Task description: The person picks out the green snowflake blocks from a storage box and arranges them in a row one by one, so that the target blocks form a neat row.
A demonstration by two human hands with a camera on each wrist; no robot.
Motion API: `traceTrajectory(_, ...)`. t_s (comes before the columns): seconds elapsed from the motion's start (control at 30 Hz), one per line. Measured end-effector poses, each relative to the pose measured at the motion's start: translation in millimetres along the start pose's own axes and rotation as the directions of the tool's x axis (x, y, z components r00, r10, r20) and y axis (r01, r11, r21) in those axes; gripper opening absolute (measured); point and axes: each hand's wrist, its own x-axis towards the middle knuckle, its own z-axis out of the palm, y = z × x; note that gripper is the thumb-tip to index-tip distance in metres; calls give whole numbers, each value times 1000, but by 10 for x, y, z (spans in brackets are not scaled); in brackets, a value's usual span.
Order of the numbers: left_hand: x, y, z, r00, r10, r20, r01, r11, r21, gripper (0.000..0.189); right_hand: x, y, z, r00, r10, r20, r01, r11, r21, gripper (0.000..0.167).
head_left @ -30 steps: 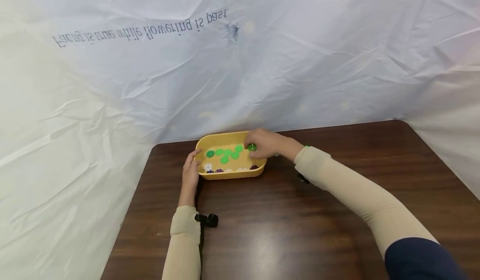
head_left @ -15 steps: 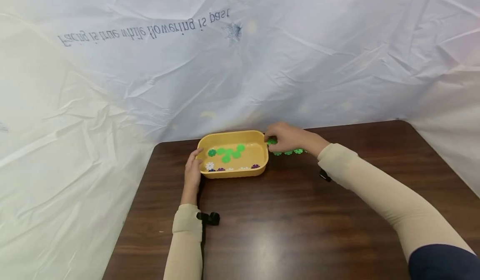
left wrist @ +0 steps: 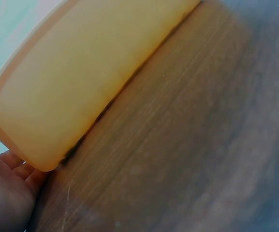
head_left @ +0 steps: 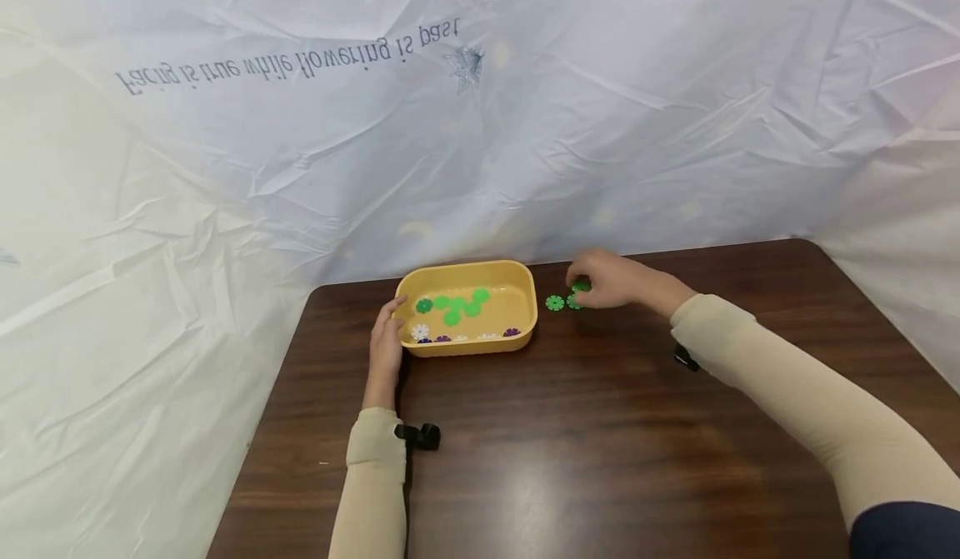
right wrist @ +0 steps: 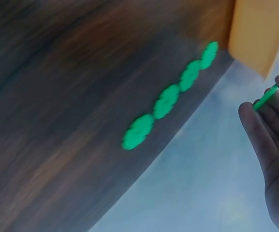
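Observation:
The left hand (head_left: pixel 386 346) holds the left end of a yellow plastic tray (head_left: pixel 468 348), its fingertips over the rim. In the left wrist view that hand (left wrist: pixel 8 188) is at the tray's corner. Light green flower-shaped discs (head_left: pixel 458 305), a darker green disc (head_left: pixel 424 305), white discs (head_left: pixel 420 331) and purple discs (head_left: pixel 512 332) lie in the tray. To the right of the tray, the right hand (head_left: pixel 618 282) pinches a green snowflake disc (right wrist: pixel 265 98) above the table. Below it, several green discs (right wrist: pixel 166 101) lie in a row, partly hidden by the hand in the head view.
The dark wooden table (head_left: pixel 600 426) meets a pale, creased printed sheet (head_left: pixel 525 151) along its back edge. A black wrist camera (head_left: pixel 427 436) is strapped to the left forearm, and another (head_left: pixel 686 357) to the right.
The right hand has carried the green disc out of the tray, over its right rim, and further right above the row of discs. The left hand has stayed at the tray's left end.

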Motion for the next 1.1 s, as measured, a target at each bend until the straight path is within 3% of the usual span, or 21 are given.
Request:
traceTrajectory(0.53, 25, -11, 19, 1000, 9, 1, -9, 1000, 14, 52, -520, 535, 24, 993, 111, -32, -112, 993, -33, 21)
traceTrajectory(0.8, 47, 21, -12, 1000, 6, 1, -6, 1000, 30, 53, -612, 720, 93, 977, 206, -46, -208, 977, -42, 25)
traceTrajectory(1.1, 18, 28, 11, 1000, -7, 12, 7, 999, 33, 53, -696, 768, 149, 970, 243, -22, -244, 969, -45, 22)
